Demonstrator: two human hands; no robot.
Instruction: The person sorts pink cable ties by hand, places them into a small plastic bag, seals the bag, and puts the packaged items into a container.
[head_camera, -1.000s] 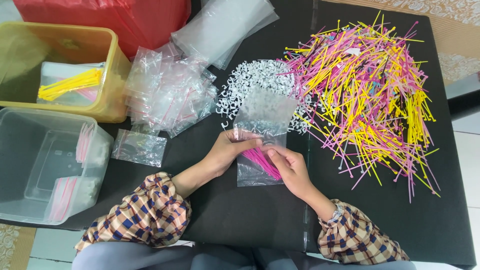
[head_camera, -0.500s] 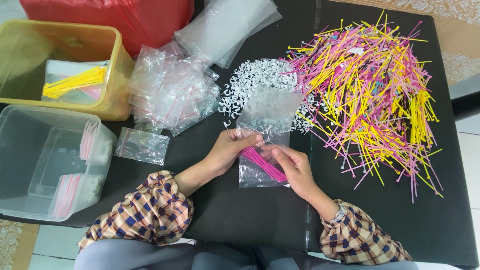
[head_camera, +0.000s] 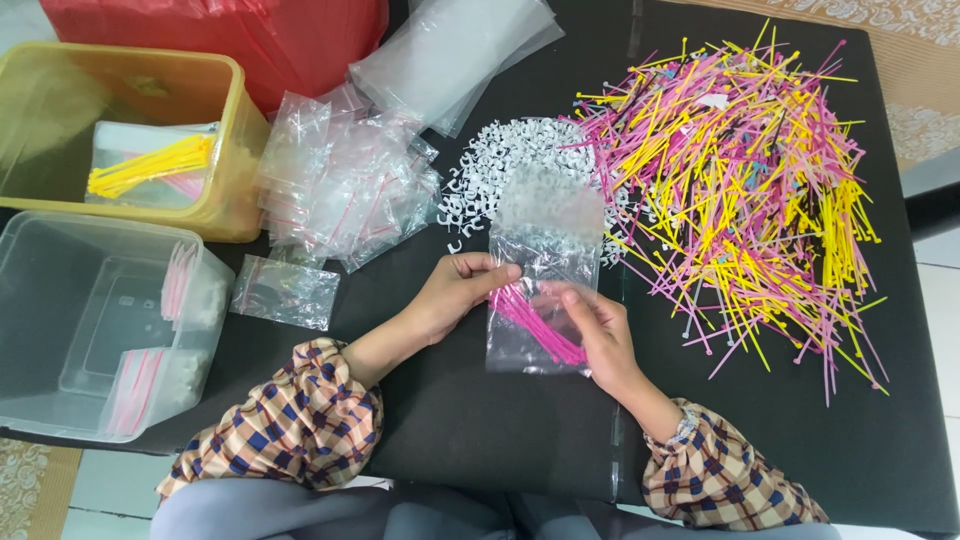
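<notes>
Pink cable ties (head_camera: 535, 325) lie bundled inside a small clear zip bag (head_camera: 543, 290), their long axis slanting from upper left to lower right. The bag sits just below the heap of white clips (head_camera: 500, 165). Its left upper edge is pinched by the left hand (head_camera: 455, 295), while the right hand (head_camera: 595, 330) clasps its lower right side, fingers curled. How far the bag mouth is open cannot be told; glare blurs it.
</notes>
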